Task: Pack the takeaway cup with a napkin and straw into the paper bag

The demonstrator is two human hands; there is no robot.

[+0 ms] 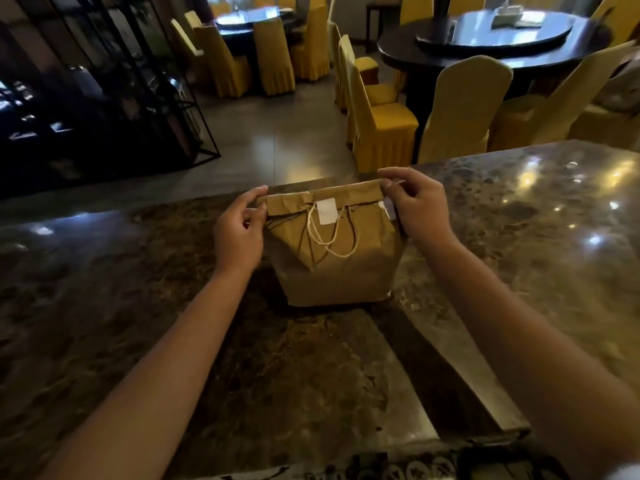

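Brown paper bag (337,271) upright on marble tabletop (519,237), top folded over, sticker holding it. Left hand (239,233) and right hand (419,209) each pinch an end of the fold; bag spans between both grips. Best pressed evenly, keeping the crease flat.

The paper bag (337,271) stood upright on the marble counter (519,237), its folded top pinched at each end by the left hand (239,233) and right hand (417,206)
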